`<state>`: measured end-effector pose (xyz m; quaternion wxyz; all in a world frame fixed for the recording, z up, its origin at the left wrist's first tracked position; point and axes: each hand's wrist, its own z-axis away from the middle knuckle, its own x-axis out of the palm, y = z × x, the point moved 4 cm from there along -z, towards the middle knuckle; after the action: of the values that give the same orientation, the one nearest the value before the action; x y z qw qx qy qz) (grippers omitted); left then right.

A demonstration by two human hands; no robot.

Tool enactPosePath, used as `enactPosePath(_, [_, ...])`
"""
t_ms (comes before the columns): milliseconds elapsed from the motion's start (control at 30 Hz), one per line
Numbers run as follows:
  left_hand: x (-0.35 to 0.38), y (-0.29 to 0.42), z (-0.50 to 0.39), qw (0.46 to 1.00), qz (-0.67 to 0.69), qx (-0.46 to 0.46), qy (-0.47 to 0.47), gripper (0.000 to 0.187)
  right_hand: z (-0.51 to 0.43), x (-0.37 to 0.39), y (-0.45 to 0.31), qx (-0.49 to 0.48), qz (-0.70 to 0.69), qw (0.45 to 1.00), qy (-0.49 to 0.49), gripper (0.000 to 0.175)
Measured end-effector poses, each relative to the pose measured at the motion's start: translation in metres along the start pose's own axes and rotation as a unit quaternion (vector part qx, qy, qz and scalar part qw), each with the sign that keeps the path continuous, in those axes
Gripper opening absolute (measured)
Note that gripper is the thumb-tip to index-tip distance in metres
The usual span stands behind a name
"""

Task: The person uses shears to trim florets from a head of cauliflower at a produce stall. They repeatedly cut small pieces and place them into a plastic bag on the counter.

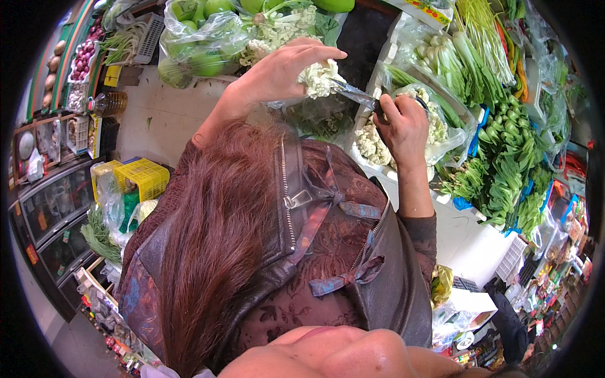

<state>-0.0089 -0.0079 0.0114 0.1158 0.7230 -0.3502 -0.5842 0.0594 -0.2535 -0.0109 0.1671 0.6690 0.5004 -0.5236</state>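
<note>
My left hand (279,71) grips a piece of white cauliflower (320,78) between thumb and fingers, above the produce. My right hand (403,125) is closed around the dark handle of scissors (355,94). Their metal blades point left, and the tips touch or overlap the right side of the cauliflower piece; how far they are apart is hard to tell. Beneath my right hand, more cauliflower (373,141) lies in a white foam box (390,174), partly covered by clear plastic. A dark gap separates this box from the produce beyond my left hand.
Green round vegetables (208,64) and a leafy cauliflower head (302,21) lie at the far left. Leafy greens (508,156) are heaped on the right. Behind my left arm are a bottle of amber liquid (109,104) and a yellow plastic crate (144,178).
</note>
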Motion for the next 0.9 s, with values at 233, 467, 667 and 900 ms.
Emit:
enactPosePath(233, [0.0,-0.009,0.003,0.998,0.04,-0.037,0.003,0.081,0.007,0.013,0.002,0.033,-0.03,0.999,-0.011,0.03])
enactPosePath(467, [0.001,-0.028,0.001,0.986,0.128,-0.082,0.068,0.071,0.01,0.019,-0.001,0.13,-0.074,0.988,0.037,0.029])
enactPosePath(667, [-0.001,-0.042,-0.008,0.984,0.128,-0.102,0.072,0.056,-0.002,0.024,-0.018,0.131,-0.065,0.987,0.067,0.028])
enactPosePath(900, [-0.003,-0.051,-0.018,0.99,0.074,-0.084,0.089,0.05,-0.02,0.034,-0.026,0.147,-0.038,0.987,0.059,0.027])
